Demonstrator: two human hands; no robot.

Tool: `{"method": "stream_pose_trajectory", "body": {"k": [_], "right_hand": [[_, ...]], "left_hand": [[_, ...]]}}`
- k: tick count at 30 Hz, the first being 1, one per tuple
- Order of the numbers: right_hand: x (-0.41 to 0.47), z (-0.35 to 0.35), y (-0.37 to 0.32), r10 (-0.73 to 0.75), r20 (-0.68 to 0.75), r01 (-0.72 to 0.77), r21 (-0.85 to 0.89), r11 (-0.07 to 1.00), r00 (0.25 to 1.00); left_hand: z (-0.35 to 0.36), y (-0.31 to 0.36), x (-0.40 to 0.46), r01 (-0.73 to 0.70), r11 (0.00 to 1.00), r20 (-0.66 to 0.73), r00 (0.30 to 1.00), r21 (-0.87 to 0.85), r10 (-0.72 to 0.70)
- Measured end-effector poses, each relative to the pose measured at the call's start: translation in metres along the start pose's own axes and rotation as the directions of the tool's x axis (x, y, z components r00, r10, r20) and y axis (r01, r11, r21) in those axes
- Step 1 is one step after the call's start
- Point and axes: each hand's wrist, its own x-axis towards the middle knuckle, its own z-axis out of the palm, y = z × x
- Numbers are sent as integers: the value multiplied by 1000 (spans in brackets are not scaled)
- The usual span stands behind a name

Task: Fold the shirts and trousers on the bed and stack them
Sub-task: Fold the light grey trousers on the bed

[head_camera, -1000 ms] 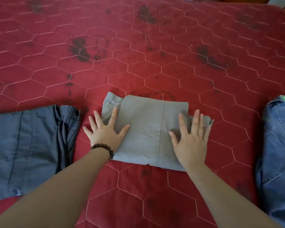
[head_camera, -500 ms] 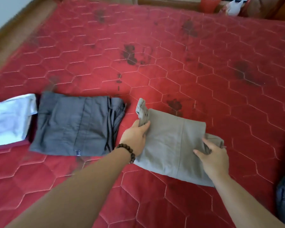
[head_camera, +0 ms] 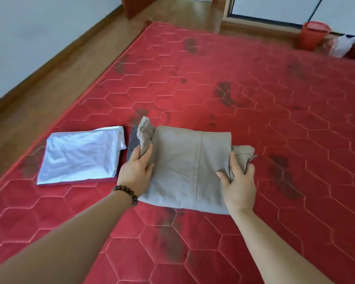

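A folded khaki pair of trousers (head_camera: 184, 167) is held by both hands over the red bed (head_camera: 254, 99). My left hand (head_camera: 136, 173) grips its left edge, thumb on top, and my right hand (head_camera: 239, 181) grips its right edge. The trousers cover almost all of a folded dark grey garment (head_camera: 132, 143), of which only a strip shows at the left. A folded white shirt (head_camera: 80, 155) lies flat on the bed just left of that.
The bed's left edge (head_camera: 74, 111) runs beside a wooden floor and a white wall. A red bin (head_camera: 314, 34) and a plastic bag (head_camera: 340, 45) stand on the floor beyond the far edge.
Both hands went from pressing flat on the khaki trousers to gripping their sides and carried them left, over the dark grey garment. The view swung left; the jeans at the right left the frame.
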Motion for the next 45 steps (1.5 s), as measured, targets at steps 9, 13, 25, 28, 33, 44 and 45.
{"method": "stream_pose_trajectory", "body": {"k": [9,13,25,28,33,44,45], "right_hand": [[2,112,4,304,233,-288,-101,952,924],[-3,116,-4,144,-30,-145,-24,989,989],[19,139,-42,-312,33,294,-438,850,949],[31,170,-53,-351,244,426,-465,776,904],[30,192,-29,-222,245,316,-466,826,944],[37,196,-20,-34,249,126,-364,923,968],[37,193,-21,-27,267,126,-362,924,963]], "left_hand": [[51,-119,43,187,982,323,929,14,-182],[50,-122,46,52,995,119,992,-84,-41],[67,-76,69,-314,934,51,949,169,310],[89,-53,75,-443,877,237,887,188,397],[124,-67,74,-392,867,308,903,306,300],[128,-72,83,-237,959,286,940,156,186],[125,-72,83,-211,964,293,943,161,158]]}}
